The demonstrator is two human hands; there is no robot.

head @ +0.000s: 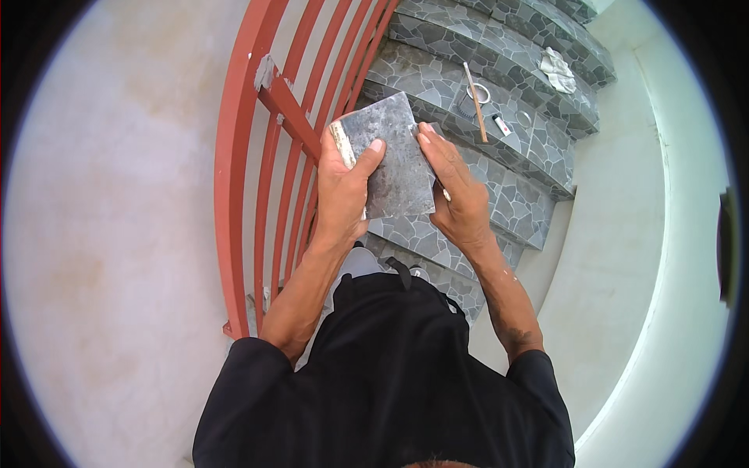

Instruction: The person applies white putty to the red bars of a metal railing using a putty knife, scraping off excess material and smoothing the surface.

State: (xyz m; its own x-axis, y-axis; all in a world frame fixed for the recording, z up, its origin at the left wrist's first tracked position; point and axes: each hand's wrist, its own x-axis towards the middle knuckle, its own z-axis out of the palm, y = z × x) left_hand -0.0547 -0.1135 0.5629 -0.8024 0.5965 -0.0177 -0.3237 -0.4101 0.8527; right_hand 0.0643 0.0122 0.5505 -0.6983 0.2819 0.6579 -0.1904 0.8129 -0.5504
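Observation:
My left hand (pixel 341 193) grips a flat grey plate (pixel 395 169) with its thumb on top; whitish filler crusts the plate's left edge. At the plate's right edge my right hand (pixel 457 190) holds a thin dark scraper (pixel 433 153), its blade mostly hidden by fingers and plate. Left of the plate runs a red-painted metal stair railing (pixel 231 175). Grey filler (pixel 265 71) covers the joint where a crossbar (pixel 289 114) meets the handrail, and a smaller patch sits on a baluster below it.
Stone-patterned steps (pixel 418 73) rise ahead. One bears a can (pixel 478 93) with a wooden stick (pixel 476 105) across it, a small white tube (pixel 501 125) and a clear round lid (pixel 523 119). A white rag (pixel 557 71) lies higher up. Pale walls (pixel 614 234) flank the stairs.

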